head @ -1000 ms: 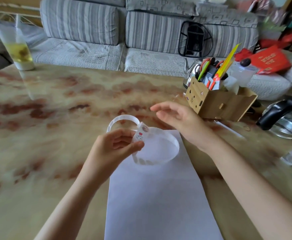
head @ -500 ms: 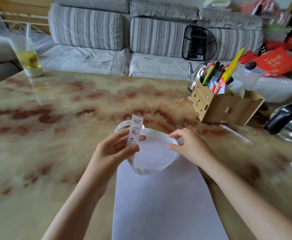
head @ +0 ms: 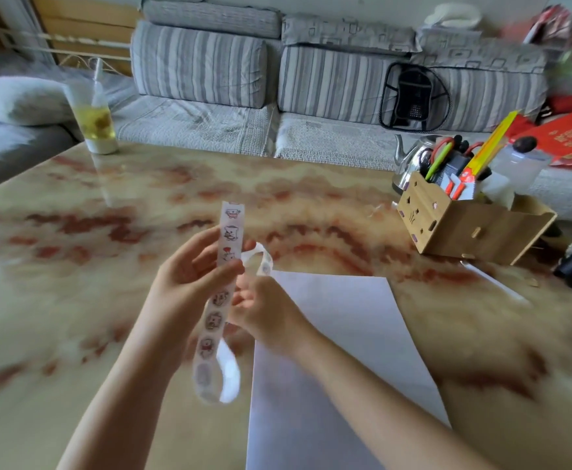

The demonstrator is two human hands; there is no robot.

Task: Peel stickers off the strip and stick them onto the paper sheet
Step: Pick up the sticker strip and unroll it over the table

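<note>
Blurred with motion, so little to read on the stickers point(head: 232, 232) beyond small cartoon figures in red and black. Cut off by the lower edge of the frame: both forearms and the near end of the paper sheet point(head: 328, 334). Hidden behind the right hand point(head: 265, 312) and its forearm: part of the sheet's left edge and part of the back run of the strip point(head: 215, 320). Hard to make out just where the right fingertips meet the strip; curled in round its white tail, with that tail poking up above them at centre frame. Pinched at mid-length by the left hand point(head: 189, 276), thumb in front, fingers spread behind. Held above the table point(head: 74, 300), centre of the frame, just left of the sheet. Long axis near upright in the picture, printed face toward the camera, free end pointing to the top of the frame, lower part hanging into a loop turning back up. At right, a wooden box point(head: 474, 228) of pens; upper left, a cup point(head: 96, 123).
</note>
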